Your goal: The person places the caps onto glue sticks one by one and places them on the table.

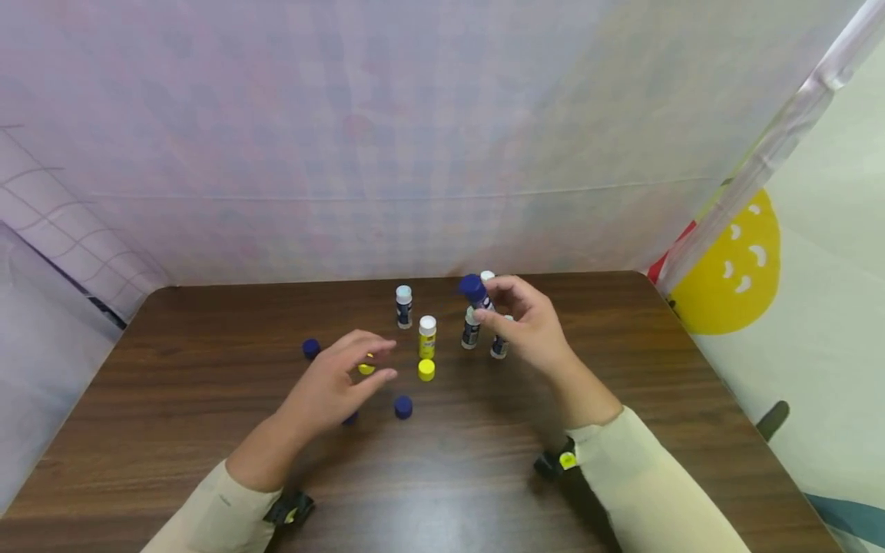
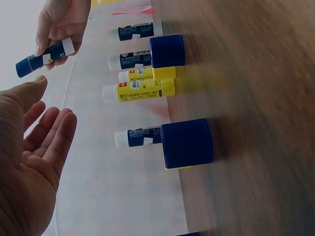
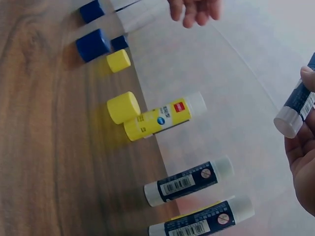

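Observation:
My right hand (image 1: 528, 322) grips a blue glue stick (image 2: 44, 58) between thumb and fingers, raised above the table. Its blue cap (image 1: 473, 287) points up and its white base (image 3: 288, 123) down. My left hand (image 1: 339, 384) hovers with fingers spread, holding nothing, near a yellow cap (image 1: 366, 365) it partly covers. Between the hands stands an uncapped yellow glue stick (image 1: 427, 338), a second yellow cap (image 1: 426, 370) right before it. Uncapped blue glue sticks stand at the left (image 1: 404, 307) and below my right hand (image 1: 471, 330). Another yellow glue stick (image 2: 135, 74) is partly hidden behind.
Blue caps lie on the brown wooden table (image 1: 207, 384): one at the left (image 1: 311, 349), one in front (image 1: 403, 407), and one partly under my left hand (image 1: 349, 418). A pale cloth (image 1: 387, 153) hangs behind the table's back edge.

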A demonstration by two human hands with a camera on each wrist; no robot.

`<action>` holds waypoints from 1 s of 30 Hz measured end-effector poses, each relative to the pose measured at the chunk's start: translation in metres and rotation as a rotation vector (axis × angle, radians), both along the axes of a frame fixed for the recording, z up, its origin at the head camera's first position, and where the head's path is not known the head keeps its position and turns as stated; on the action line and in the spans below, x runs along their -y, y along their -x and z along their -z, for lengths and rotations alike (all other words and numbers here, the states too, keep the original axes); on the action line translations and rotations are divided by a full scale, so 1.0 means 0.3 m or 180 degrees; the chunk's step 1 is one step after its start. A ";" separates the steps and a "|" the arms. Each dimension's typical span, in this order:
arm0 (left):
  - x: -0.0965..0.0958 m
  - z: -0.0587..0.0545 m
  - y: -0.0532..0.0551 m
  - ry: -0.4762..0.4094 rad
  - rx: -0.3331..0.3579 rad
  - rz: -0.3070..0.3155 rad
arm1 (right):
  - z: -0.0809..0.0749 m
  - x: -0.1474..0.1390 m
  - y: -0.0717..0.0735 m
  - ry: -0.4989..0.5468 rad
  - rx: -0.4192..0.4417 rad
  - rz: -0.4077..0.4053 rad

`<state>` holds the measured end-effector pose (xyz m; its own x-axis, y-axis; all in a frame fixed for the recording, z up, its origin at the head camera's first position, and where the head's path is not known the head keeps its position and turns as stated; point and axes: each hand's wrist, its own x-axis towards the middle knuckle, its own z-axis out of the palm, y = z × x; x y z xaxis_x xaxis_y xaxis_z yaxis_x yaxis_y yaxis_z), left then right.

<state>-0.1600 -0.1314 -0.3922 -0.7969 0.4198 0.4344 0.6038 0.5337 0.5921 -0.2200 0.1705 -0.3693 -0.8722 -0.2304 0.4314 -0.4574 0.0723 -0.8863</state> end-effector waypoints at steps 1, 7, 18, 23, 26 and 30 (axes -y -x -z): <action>0.002 0.003 0.001 0.0000 -0.0008 0.0005 | 0.000 -0.004 0.005 0.0088 0.0077 0.0005; 0.018 0.015 0.003 0.0024 0.0069 -0.0035 | 0.005 -0.021 0.037 0.0398 0.0379 0.0210; 0.031 0.025 0.004 0.0056 0.0191 -0.0059 | 0.046 -0.061 0.128 0.0891 0.0383 0.0530; 0.033 0.027 0.006 0.0055 0.0236 -0.0058 | 0.072 -0.089 0.169 0.0958 0.0375 0.0729; 0.033 0.032 0.010 0.0070 0.0268 -0.0059 | 0.089 -0.108 0.191 0.0989 0.0415 0.0848; 0.033 0.034 0.011 0.0111 0.0299 -0.0082 | 0.112 -0.129 0.216 0.1023 0.0447 0.0990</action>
<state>-0.1633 -0.1414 -0.4025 -0.8443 0.4121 0.3426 0.5321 0.5697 0.6263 -0.2848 0.2092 -0.4027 -0.9338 0.1771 0.3108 -0.3314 -0.1013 -0.9380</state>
